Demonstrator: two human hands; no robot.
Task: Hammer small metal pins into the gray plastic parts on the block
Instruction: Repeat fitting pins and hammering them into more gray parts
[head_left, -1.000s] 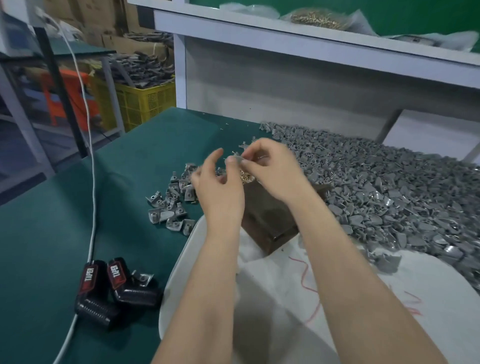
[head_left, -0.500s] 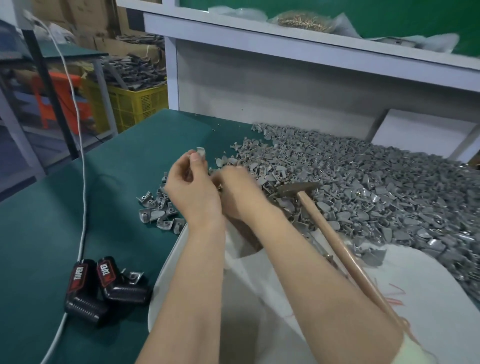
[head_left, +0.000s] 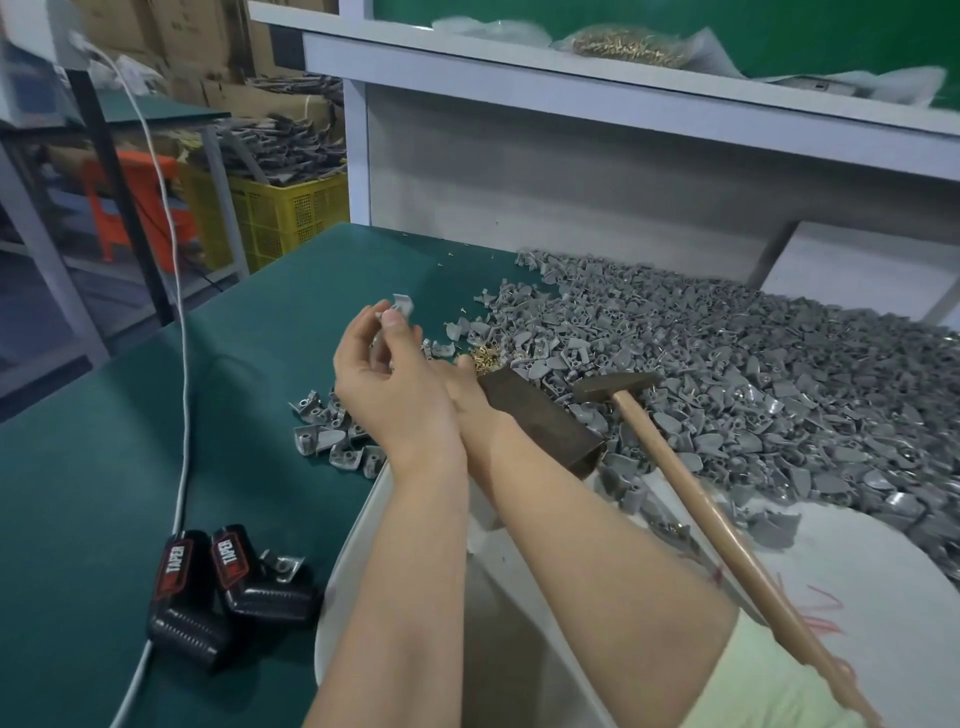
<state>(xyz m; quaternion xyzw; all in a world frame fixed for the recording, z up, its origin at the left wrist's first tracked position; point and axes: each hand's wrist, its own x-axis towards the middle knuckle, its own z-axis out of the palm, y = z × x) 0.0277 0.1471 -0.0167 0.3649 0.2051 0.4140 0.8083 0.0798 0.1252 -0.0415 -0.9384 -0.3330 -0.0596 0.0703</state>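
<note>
Hammer idle, one part in hand, a great heap left to do.
The hammer (head_left: 722, 532) lies unheld just right of the block (head_left: 535, 421). Left of the block, the left hand (head_left: 384, 384) pinches a gray part (head_left: 401, 307) at its fingertips. The right hand (head_left: 461, 387), at the block's left edge by the brass pins (head_left: 485, 358), is mostly hidden, so I cannot tell its grip. A small batch (head_left: 332, 441) left of the block looks finished; the large pile (head_left: 753, 384) right of and beyond it awaits.

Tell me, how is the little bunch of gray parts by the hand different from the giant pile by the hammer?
The little bunch of gray parts holds only a few; the giant pile holds too many to count. The little bunch lies on the green table left of the block; the giant pile spreads right of it, under the hammer head. Both are gray plastic parts.
</note>
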